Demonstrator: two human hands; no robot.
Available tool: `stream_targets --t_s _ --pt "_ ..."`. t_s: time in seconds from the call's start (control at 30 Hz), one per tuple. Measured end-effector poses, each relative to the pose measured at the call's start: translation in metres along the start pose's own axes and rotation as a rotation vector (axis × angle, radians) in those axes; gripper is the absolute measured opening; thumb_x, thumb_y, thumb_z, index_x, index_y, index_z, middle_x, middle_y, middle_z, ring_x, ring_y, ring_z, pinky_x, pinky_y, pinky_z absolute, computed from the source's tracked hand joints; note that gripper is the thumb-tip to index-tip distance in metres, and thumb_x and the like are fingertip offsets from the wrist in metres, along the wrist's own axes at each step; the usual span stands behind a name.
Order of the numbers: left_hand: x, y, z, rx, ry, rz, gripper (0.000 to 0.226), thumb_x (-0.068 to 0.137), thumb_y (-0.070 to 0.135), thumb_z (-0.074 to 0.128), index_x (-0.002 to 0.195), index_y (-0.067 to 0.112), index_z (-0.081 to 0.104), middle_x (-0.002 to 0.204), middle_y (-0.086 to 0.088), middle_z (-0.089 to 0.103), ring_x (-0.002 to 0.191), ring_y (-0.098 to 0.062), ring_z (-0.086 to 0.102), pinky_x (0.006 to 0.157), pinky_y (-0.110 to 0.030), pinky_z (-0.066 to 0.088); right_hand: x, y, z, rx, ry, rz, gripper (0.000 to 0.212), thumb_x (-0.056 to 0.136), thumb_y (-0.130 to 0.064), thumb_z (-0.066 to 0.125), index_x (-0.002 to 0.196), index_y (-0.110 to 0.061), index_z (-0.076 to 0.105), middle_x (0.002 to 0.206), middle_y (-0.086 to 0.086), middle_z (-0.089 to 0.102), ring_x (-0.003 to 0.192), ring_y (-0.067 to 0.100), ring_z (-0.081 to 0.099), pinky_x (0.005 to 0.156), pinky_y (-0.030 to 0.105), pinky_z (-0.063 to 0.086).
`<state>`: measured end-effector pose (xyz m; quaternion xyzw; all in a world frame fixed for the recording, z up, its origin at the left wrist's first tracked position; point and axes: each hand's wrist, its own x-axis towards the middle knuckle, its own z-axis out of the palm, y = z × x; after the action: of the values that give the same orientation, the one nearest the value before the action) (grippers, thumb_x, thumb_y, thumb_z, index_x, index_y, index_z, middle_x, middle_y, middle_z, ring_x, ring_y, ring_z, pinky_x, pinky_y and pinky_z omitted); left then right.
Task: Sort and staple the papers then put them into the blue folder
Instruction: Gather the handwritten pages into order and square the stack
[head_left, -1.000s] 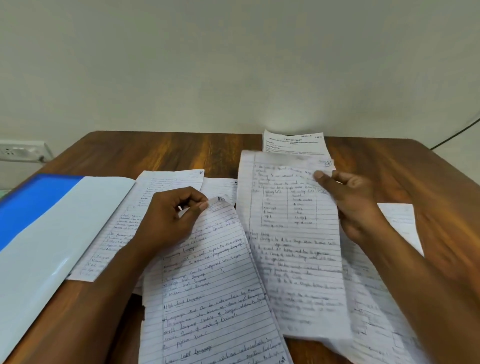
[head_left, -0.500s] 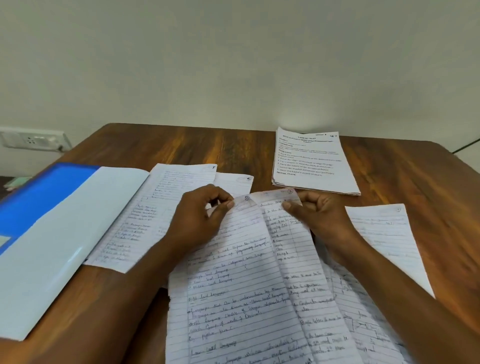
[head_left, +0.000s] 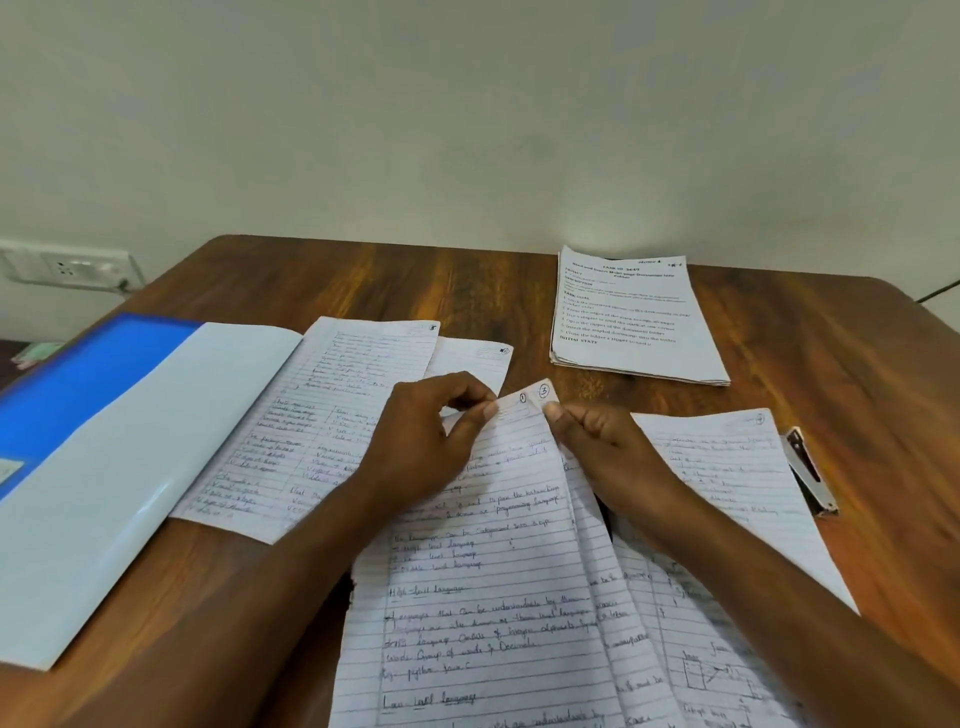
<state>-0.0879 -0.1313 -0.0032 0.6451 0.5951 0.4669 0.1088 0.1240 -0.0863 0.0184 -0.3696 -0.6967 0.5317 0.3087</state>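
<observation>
My left hand (head_left: 426, 447) pinches the top corner of a handwritten lined sheet marked 1 (head_left: 483, 582). My right hand (head_left: 608, 452) pinches the top of a second lined sheet marked 3 (head_left: 587, 525) tucked just behind and to the right of it. The open blue folder (head_left: 78, 436) lies at the left of the wooden table (head_left: 415, 286). More handwritten pages lie flat: two beside the folder (head_left: 322, 415) and one at the right (head_left: 737, 483). A white stapler (head_left: 808, 473) rests at that page's right edge.
A stack of printed sheets (head_left: 631, 317) sits near the table's far edge by the wall. A wall socket (head_left: 67, 267) is at the left, and a dark cable (head_left: 937, 291) runs off at the far right.
My right hand brought its sheet down and left, from raised in the air to behind the sheet in my left hand, so both top corners meet. The view tilted, bringing the stapler into sight.
</observation>
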Motion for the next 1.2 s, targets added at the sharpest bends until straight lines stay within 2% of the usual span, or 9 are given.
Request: stream_targets --t_s 0.1,0.2,0.27,0.4,0.63,0.77,0.87,1.0,1.2 --pt "0.001 0.004 0.001 -0.004 0.022 -0.002 0.005 0.098 0.021 0.072 0.095 0.021 0.077 0.089 0.018 0.073 0.093 -0.003 0.067 0.08 -0.006 0.045 0.0 -0.001 -0.001 -0.082 -0.027 -0.008 0.042 0.109 -0.044 0.045 0.103 -0.017 0.077 0.099 0.004 0.08 0.098 0.022 0.076 0.09 0.049 0.059" --pt "0.0 0.008 0.002 0.0 0.056 -0.006 0.005 0.098 0.021 0.072 0.096 0.021 0.076 0.089 0.017 0.072 0.093 -0.004 0.066 0.079 -0.005 0.044 -0.001 -0.002 -0.003 -0.231 0.046 -0.105 0.034 0.103 -0.053 0.055 0.085 -0.029 0.07 0.075 -0.005 0.072 0.071 0.015 0.067 0.069 0.044 0.057" --pt "-0.001 0.009 0.003 -0.004 0.068 -0.024 0.006 0.099 0.021 0.07 0.096 0.02 0.075 0.09 0.017 0.071 0.094 -0.002 0.065 0.079 -0.004 0.043 -0.001 0.002 -0.006 -0.386 0.097 -0.161 0.027 0.102 -0.049 0.059 0.084 -0.03 0.067 0.07 -0.009 0.069 0.065 0.012 0.065 0.063 0.042 0.054" --pt "-0.001 0.011 0.005 -0.009 0.081 -0.043 0.008 0.102 0.023 0.066 0.098 0.021 0.072 0.091 0.016 0.071 0.095 -0.002 0.065 0.08 -0.006 0.045 -0.005 0.004 -0.004 -0.657 0.106 -0.163 0.038 0.106 -0.045 0.05 0.07 -0.035 0.042 0.06 -0.011 0.053 0.057 0.007 0.052 0.057 0.033 0.039" --pt "-0.004 0.013 0.007 -0.001 0.07 -0.064 0.012 0.103 0.025 0.065 0.114 0.028 0.068 0.088 0.017 0.066 0.09 -0.003 0.064 0.071 -0.008 0.044 -0.009 0.005 0.004 -0.699 0.05 -0.133 0.032 0.109 -0.045 0.04 0.079 -0.033 0.042 0.064 -0.01 0.053 0.059 0.009 0.053 0.058 0.035 0.041" --pt "-0.004 0.011 0.009 0.032 0.031 -0.035 0.024 0.105 0.026 0.061 0.126 0.025 0.073 0.105 0.014 0.071 0.099 -0.003 0.065 0.085 -0.021 0.051 -0.01 0.006 0.007 -0.708 0.04 -0.139 0.023 0.109 -0.044 0.039 0.094 -0.029 0.048 0.067 -0.012 0.054 0.062 0.008 0.055 0.058 0.034 0.04" --pt "-0.004 0.009 0.01 0.042 0.009 -0.025 0.023 0.106 0.027 0.06 0.123 0.024 0.074 0.107 0.011 0.071 0.1 -0.005 0.064 0.085 -0.027 0.053 -0.01 0.003 0.01 -0.704 0.046 -0.149 0.02 0.11 -0.039 0.04 0.091 -0.033 0.04 0.066 -0.013 0.051 0.059 0.006 0.051 0.055 0.028 0.031" --pt "-0.004 0.01 0.01 -0.02 -0.025 -0.052 0.019 0.107 0.032 0.057 0.119 0.024 0.068 0.108 0.016 0.071 0.102 -0.001 0.065 0.085 -0.024 0.057 -0.011 0.001 0.012 -0.66 0.069 -0.181 0.027 0.11 -0.038 0.039 0.083 -0.035 0.038 0.064 -0.01 0.052 0.057 0.008 0.05 0.054 0.028 0.033" --pt "-0.005 0.013 0.013 -0.054 -0.01 -0.031 0.012 0.107 0.03 0.057 0.108 0.021 0.064 0.091 0.01 0.07 0.083 -0.01 0.068 0.065 -0.027 0.056 -0.01 0.006 0.009 -0.645 0.059 -0.225 0.024 0.109 -0.036 0.045 0.085 -0.037 0.045 0.065 -0.01 0.055 0.058 0.007 0.054 0.054 0.033 0.04"
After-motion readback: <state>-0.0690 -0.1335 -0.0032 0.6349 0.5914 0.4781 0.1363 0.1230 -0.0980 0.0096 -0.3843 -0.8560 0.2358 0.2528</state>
